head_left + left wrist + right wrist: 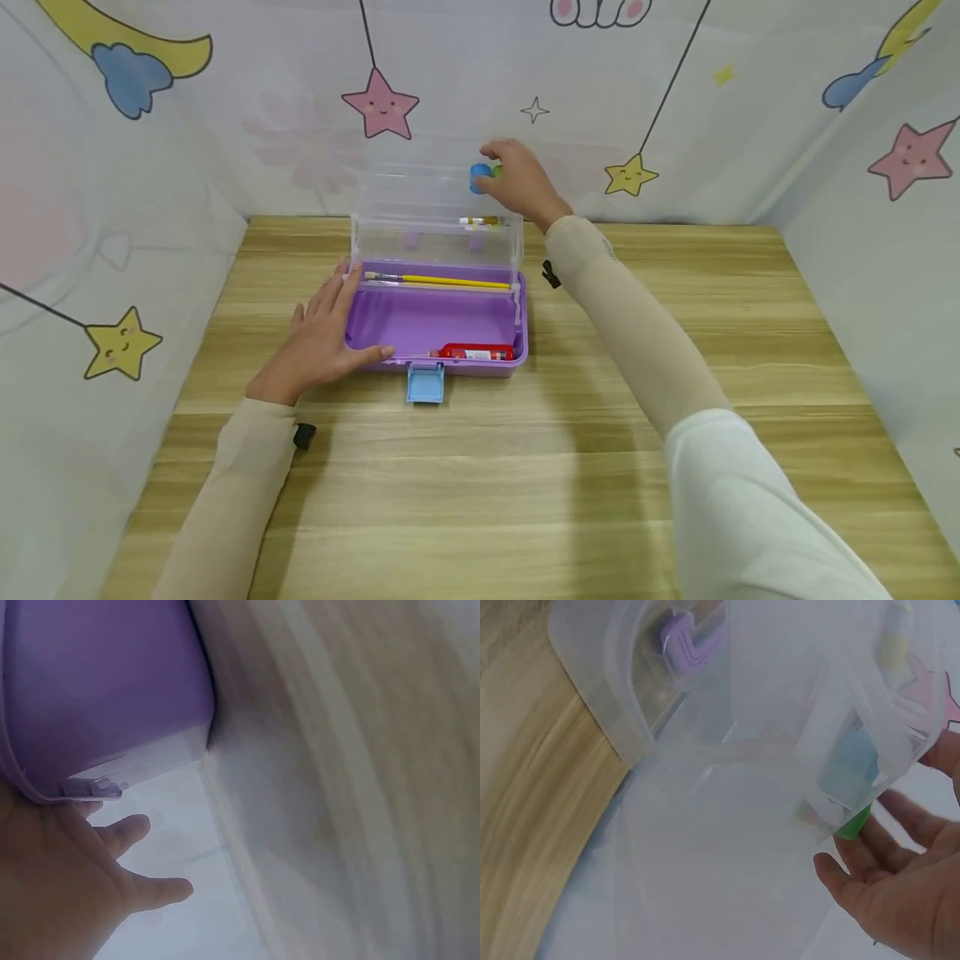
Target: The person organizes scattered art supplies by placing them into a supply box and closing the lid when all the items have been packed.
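A purple plastic box (pixel 431 321) lies open, its clear lid and tray (pixel 427 196) raised at the back. My left hand (pixel 318 337) rests along the box's left side, its thumb on the front rim; in the left wrist view its fingers stretch past the purple wall. My right hand (pixel 521 179) is at the raised tray's right end, fingers loosely bent around a small green thing (pixel 855 823). Beside it sits a small blue piece (pixel 480 178), seen through cloudy plastic in the right wrist view. I see no firm pinch on either.
Inside the box are a yellow-handled paintbrush (pixel 450 282) and a red bottle (pixel 476 352). A short white-and-gold item (pixel 482 221) shows through the clear plastic. The light blue latch (pixel 425 384) hangs down in front. A patterned cloth (pixel 450 75) stands behind the wooden table (pixel 480 483).
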Demonstrator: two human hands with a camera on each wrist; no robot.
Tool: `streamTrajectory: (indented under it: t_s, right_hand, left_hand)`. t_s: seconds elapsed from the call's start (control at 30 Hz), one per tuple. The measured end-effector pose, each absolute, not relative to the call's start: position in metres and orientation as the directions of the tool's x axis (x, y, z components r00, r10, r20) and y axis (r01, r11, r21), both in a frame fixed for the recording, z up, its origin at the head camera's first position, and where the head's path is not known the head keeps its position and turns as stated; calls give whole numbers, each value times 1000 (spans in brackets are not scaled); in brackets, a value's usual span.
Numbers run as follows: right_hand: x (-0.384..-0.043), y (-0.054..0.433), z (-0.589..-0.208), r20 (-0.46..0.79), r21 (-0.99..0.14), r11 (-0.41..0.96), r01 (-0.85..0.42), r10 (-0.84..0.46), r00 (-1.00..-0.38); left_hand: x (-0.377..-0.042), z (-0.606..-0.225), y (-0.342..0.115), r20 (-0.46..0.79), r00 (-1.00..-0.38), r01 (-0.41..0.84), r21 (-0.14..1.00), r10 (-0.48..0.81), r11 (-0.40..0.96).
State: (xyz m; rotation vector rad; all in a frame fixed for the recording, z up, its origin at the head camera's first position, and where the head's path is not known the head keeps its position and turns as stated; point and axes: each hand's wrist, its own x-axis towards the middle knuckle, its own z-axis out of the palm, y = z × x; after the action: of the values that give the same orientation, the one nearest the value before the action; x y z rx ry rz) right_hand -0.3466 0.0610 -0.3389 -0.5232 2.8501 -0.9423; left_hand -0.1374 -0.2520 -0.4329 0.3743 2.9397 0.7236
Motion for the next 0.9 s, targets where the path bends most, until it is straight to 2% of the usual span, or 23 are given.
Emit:
streamTrajectory:
  t_s: [0.07, 0.2, 0.33, 0.47, 0.63, 0.77, 0.9]
  right_hand:
    - [-340, 69, -342, 25, -654, 718, -238, -294, -956]
    - [-330, 82, -353, 2, -768, 632, -106, -163, -987]
    - [-325, 94, -367, -67, -845, 535, 21, -68, -995]
    - [-320, 100, -381, -177, -902, 407, 145, -42, -983]
    - [-316, 101, -397, -331, -930, 192, 312, -74, -941]
    - [-313, 96, -410, -385, -923, 38, 383, -102, -917]
    - [-307, 89, -421, -408, -905, -70, 419, -131, -903]
  left_hand:
    - [-139, -434, -254, -23, -959, 233, 510, 284, 828]
    - [-146, -436, -264, 15, -932, 271, 694, 363, 667]
    - [-160, -427, -278, 23, -930, 218, 836, 366, 503]
    - [-179, -410, -292, -34, -954, 101, 900, 298, 424]
    - [-207, -402, -304, -92, -965, -17, 957, 245, 290]
    - [-225, -404, -307, -114, -957, -97, 993, 268, 74]
    - [-239, -410, -311, -189, -919, -252, 956, 345, -149]
